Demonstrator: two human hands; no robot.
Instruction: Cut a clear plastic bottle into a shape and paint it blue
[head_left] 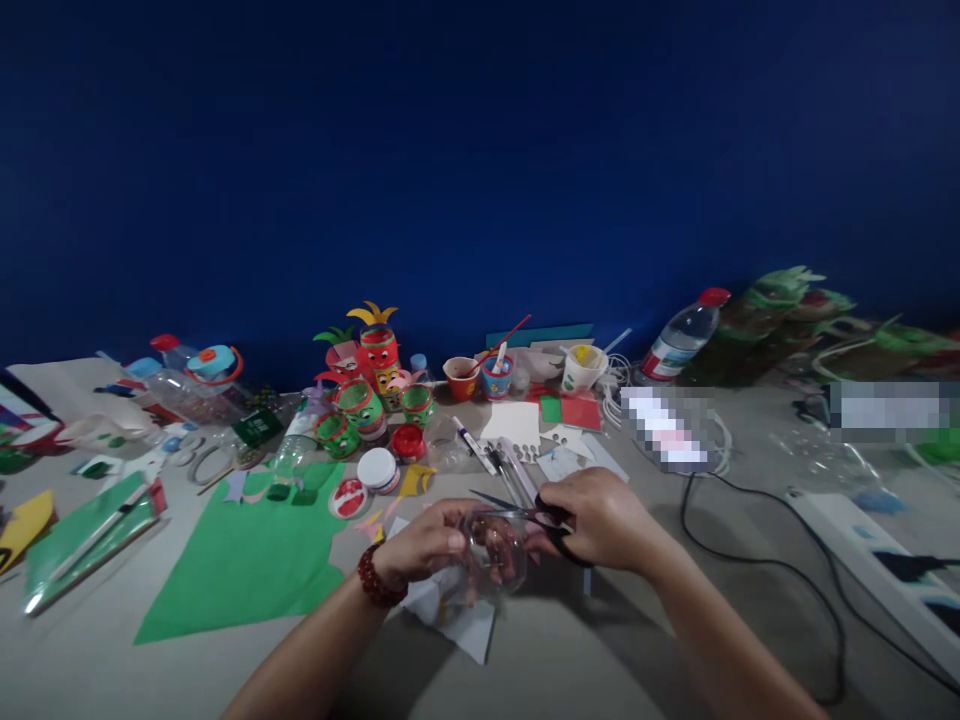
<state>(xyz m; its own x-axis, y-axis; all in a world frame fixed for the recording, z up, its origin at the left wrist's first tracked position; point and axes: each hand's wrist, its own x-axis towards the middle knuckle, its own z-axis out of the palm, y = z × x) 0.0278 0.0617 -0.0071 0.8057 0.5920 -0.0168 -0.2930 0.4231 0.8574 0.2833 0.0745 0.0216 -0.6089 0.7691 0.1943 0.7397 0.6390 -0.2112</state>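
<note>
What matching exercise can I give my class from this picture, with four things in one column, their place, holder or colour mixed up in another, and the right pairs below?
Column 1
1. Scissors
2. Large green sheet
3. Bead bracelet
4. Clear plastic piece

Column 2
A. Dark red
B. Held by the left hand
C. Held by the right hand
D. Lying on the table

Right pairs: 1-C; 2-D; 3-A; 4-B
</note>
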